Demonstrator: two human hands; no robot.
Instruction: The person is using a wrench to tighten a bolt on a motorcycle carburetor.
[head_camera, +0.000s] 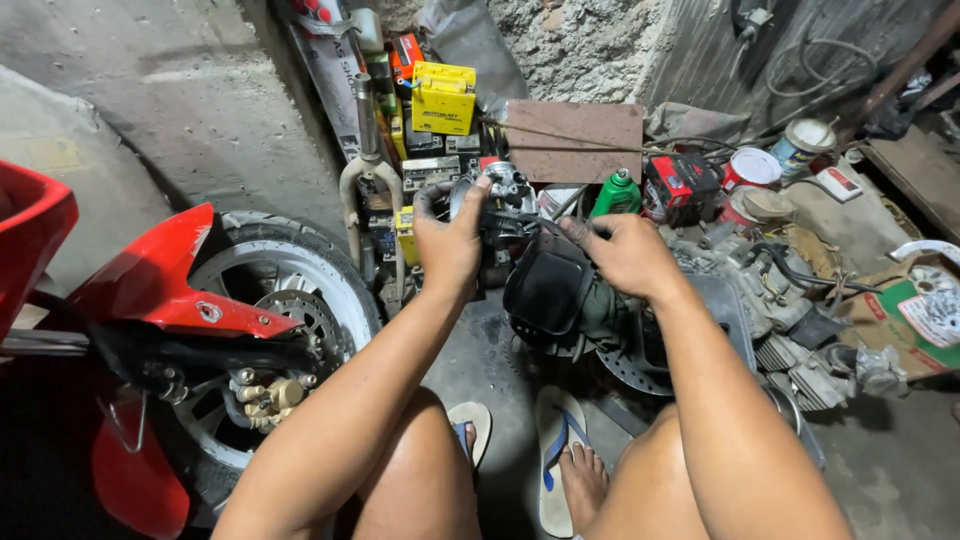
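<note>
Far left: red front fender over front wheel, brake caliper exposed beside your knee — bike parked close so parts stay in reach.

Your left hand closed around carburetor, thumb on top, lifting it to eye level clear of clutter (likely for a good look at its face).

Your right hand curled over black rubber air boot, fingers pinching near its joint with carburetor — steadies boot against left hand's grip.

Beyond: yellow battery, green bottle, engine block on floor at right.
</note>
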